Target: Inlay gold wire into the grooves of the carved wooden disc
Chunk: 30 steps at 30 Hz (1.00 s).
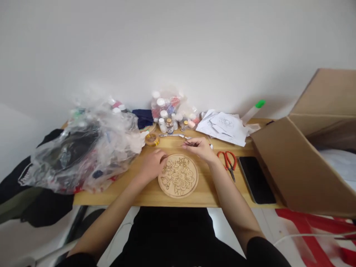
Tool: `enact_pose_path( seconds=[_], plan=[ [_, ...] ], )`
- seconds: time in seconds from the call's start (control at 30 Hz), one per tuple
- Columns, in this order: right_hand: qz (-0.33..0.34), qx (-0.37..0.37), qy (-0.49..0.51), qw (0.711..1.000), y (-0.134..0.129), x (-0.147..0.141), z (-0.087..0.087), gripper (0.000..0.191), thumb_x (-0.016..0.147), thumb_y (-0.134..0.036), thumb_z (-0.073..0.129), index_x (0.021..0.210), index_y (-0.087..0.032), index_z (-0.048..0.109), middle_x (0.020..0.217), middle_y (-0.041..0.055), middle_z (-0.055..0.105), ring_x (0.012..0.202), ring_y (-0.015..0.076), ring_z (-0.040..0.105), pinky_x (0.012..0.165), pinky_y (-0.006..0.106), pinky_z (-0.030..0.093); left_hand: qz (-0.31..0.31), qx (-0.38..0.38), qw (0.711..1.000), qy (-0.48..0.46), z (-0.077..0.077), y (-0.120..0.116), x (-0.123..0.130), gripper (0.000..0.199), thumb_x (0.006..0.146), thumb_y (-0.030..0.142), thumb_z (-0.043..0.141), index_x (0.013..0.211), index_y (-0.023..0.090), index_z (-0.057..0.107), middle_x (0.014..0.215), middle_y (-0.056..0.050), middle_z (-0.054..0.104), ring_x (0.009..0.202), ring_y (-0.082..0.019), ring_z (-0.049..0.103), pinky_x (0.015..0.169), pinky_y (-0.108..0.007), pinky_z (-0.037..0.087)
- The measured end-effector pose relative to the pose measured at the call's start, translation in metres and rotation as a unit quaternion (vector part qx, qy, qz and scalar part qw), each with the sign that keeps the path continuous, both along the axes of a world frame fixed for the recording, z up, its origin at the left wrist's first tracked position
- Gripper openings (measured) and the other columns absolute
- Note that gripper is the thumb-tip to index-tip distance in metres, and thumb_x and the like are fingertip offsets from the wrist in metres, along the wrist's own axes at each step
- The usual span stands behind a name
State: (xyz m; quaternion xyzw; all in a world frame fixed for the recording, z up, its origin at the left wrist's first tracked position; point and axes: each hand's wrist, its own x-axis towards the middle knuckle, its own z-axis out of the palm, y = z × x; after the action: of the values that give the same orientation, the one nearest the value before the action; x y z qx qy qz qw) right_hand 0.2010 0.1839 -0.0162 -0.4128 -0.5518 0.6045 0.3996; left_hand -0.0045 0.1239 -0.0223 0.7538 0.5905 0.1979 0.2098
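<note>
A round wooden board (182,178) lies flat near the table's front edge, with a flower pattern outlined in gold-coloured wire on its face. At the board's upper left rim, my left hand (153,163) is closed with curled fingers resting against the edge. My right hand (200,147) is raised beyond the board's upper right side, pinching thin dark tweezers (189,143) whose tips point left. Whether the tips hold anything is too small to tell. Behind my hands are a roll of amber tape (152,139) and a slim pen-like tool (169,135).
Red-handled scissors (228,159) and a black phone (256,180) lie to the right, beside a cardboard box (289,167). Plastic bags (97,148) crowd the left. Small bottles (169,125) and paper sketches (222,127) sit along the wall.
</note>
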Motion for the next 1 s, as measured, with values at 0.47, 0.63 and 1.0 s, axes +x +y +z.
enact_pose_path(
  seconds=[0.47, 0.63, 1.0],
  plan=[
    [0.049, 0.416, -0.335, 0.844, -0.09, 0.009, 0.062, 0.045, 0.08, -0.008, 0.047, 0.124, -0.018, 0.048, 0.082, 0.0009, 0.07, 0.064, 0.0117, 0.063, 0.058, 0.022, 0.047, -0.11, 0.235, 0.963, -0.077, 0.053, -0.042, 0.023, 0.02, 0.091, 0.022, 0.045, 0.106, 0.017, 0.057, 0.099, -0.005, 0.066, 0.093, -0.017, 0.061, 0.08, -0.033, 0.05],
    [0.014, 0.459, -0.329, 0.825, -0.106, 0.009, 0.062, 0.044, 0.08, -0.007, 0.048, 0.121, -0.02, 0.047, 0.082, 0.0001, 0.07, 0.064, 0.0112, 0.064, 0.058, 0.022, 0.05, -0.13, 0.315, 0.939, -0.043, 0.056, -0.047, 0.025, 0.017, 0.092, 0.023, 0.044, 0.086, 0.021, 0.06, 0.081, 0.0, 0.065, 0.077, -0.015, 0.058, 0.071, -0.03, 0.045],
    [-0.048, 0.472, -0.378, 0.795, -0.125, 0.011, 0.061, 0.012, 0.086, -0.014, 0.052, 0.093, -0.017, 0.061, 0.069, -0.0004, 0.07, 0.058, 0.0095, 0.064, 0.054, 0.019, 0.047, -0.157, 0.379, 0.912, 0.012, 0.054, -0.053, 0.028, 0.01, 0.085, 0.015, 0.051, 0.078, 0.016, 0.058, 0.075, -0.002, 0.065, 0.072, -0.015, 0.056, 0.072, -0.032, 0.043]
  ],
)
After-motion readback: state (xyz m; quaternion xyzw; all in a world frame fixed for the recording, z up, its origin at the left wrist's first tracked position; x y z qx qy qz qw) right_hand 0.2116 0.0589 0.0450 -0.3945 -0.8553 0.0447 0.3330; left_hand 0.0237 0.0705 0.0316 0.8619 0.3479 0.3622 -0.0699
